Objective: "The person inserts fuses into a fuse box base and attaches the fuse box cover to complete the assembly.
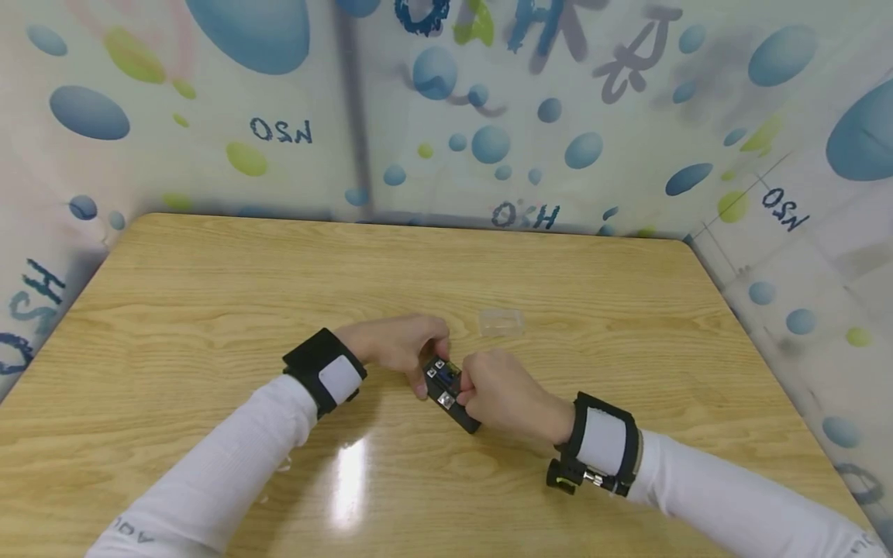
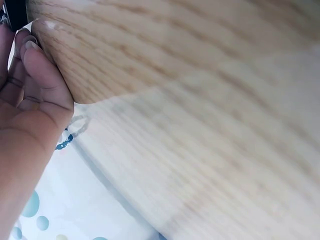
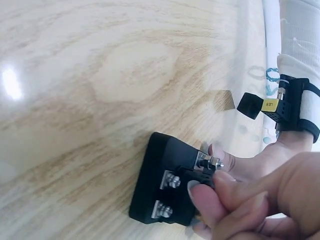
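Observation:
A black block [image 1: 460, 412] with metal screw terminals and a small blue part on top lies tilted across the table between my hands. My left hand [image 1: 401, 345] grips its far end, thumb on the near side and fingers over the far side. At its top, my right hand [image 1: 512, 395] pinches a small black part [image 3: 196, 175] between thumb and forefinger. In the right wrist view the black block [image 3: 162, 155] shows several screw terminals. The left wrist view catches my left hand [image 2: 37, 85] with curled fingers and only a dark corner of the block.
A small clear plastic box [image 1: 501, 322] sits on the wooden table [image 1: 209, 310] just beyond the hands. Behind and beside the table stand pale printed walls [image 1: 432, 116]. Both wrists carry black straps with small camera mounts.

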A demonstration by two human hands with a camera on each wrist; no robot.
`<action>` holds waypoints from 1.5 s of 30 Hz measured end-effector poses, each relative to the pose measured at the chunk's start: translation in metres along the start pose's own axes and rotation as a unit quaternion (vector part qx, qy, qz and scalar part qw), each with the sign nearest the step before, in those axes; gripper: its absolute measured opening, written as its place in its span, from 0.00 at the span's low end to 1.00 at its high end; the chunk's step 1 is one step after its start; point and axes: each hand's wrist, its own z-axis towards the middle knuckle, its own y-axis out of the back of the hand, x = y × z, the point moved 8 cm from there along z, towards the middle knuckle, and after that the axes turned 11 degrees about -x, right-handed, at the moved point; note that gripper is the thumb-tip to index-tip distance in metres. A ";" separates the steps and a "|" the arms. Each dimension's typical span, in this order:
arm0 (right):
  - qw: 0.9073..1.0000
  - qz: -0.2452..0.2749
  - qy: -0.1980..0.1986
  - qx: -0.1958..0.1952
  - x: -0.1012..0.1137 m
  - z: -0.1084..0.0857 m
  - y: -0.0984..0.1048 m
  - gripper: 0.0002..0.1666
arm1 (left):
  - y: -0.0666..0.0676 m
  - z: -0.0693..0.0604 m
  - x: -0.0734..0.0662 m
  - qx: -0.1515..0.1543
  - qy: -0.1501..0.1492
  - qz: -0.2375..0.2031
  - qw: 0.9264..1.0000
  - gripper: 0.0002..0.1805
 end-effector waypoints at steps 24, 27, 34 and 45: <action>0.995 -0.092 0.029 -0.022 0.011 -0.003 -0.005 0.08 | 0.001 -0.003 -0.003 -0.004 -0.009 0.001 1.000 0.27; 0.999 -0.036 0.002 -0.016 0.004 -0.003 -0.004 0.11 | 0.001 -0.002 -0.003 -0.004 -0.011 0.002 1.000 0.27; 0.999 -0.039 0.014 -0.029 0.004 -0.003 -0.003 0.12 | 0.000 -0.001 -0.003 -0.003 -0.010 0.006 1.000 0.28; 0.982 -0.169 0.078 -0.044 0.021 -0.010 -0.007 0.08 | 0.001 -0.003 -0.004 -0.004 -0.015 0.013 1.000 0.27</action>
